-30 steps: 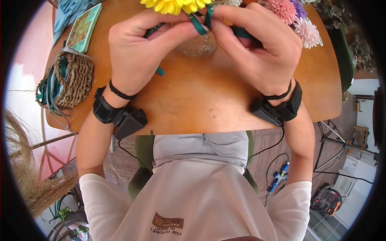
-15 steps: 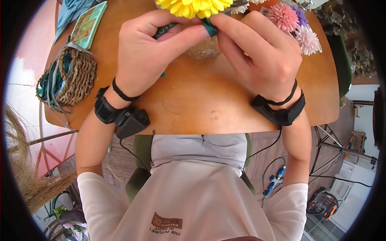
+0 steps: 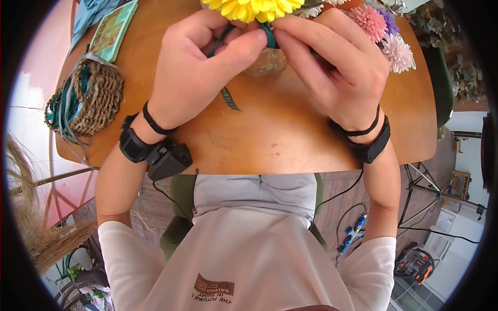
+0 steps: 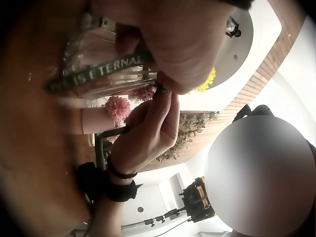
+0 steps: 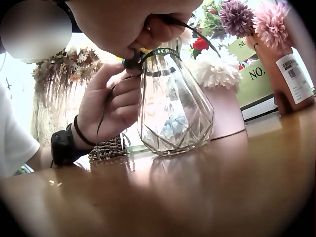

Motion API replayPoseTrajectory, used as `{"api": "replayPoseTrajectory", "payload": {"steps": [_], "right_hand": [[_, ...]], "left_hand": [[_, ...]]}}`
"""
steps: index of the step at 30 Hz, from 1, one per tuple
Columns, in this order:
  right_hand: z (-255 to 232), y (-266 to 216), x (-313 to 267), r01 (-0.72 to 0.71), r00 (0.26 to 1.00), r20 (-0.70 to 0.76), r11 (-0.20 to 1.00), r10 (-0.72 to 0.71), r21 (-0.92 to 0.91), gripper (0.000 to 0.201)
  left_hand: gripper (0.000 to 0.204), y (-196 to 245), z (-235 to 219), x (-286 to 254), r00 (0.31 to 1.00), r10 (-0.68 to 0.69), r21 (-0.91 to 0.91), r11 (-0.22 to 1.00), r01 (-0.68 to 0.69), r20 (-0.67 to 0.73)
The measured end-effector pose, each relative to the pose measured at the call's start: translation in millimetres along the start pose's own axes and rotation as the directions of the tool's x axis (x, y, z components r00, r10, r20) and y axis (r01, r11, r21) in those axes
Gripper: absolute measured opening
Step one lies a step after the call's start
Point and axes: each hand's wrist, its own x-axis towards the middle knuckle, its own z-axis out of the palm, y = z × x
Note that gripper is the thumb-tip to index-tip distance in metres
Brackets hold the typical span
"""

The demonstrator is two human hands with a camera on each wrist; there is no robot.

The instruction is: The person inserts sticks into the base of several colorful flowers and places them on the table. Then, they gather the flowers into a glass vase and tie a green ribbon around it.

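Note:
A dark green ribbon (image 3: pixel 270 37) with pale lettering runs round the neck of a clear faceted glass vase (image 5: pixel 175 116), which stands upright on the table. Above the neck, a yellow flower (image 3: pixel 254 9) shows in the head view. My left hand (image 3: pixel 202 70) pinches the ribbon between thumb and forefinger just below the petals. Opposite it, my right hand (image 3: pixel 340 65) pinches the ribbon too, fingertips close to the left thumb. One lettered ribbon end (image 4: pixel 98 75) trails under the left hand, and another length (image 5: pixel 202 38) sticks out past the right fingers.
On the left of the table (image 3: pixel 249 135) are a woven basket (image 3: pixel 104 101) with ribbons in it and a pale green compartment box (image 3: pixel 114 31). Pink flowers (image 3: pixel 367 20) and a white flower (image 5: pixel 217 69) in pots stand close behind the vase and to the right.
Both hands stay at the vase neck, their fingertips shifting slightly on the ribbon. The left hand has moved a little right, and a lettered ribbon end now hangs lower beneath it.

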Motion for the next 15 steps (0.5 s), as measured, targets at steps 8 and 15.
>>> {"api": "replayPoseTrajectory", "payload": {"steps": [8,15], "right_hand": [[1.3,3.4,-1.7,0.028,0.999,-0.026,0.999,-0.027,0.018,0.027],[-5.5,-5.3,7.0,0.016,1.000,0.024,0.999,-0.017,0.048,0.026]], "left_hand": [[0.020,-1.1,-4.6,0.6,0.991,-0.007,-0.065,0.998,0.016,0.132],[0.023,-0.4,-8.4,1.2,0.989,-0.016,-0.010,1.000,0.018,0.144]]}}
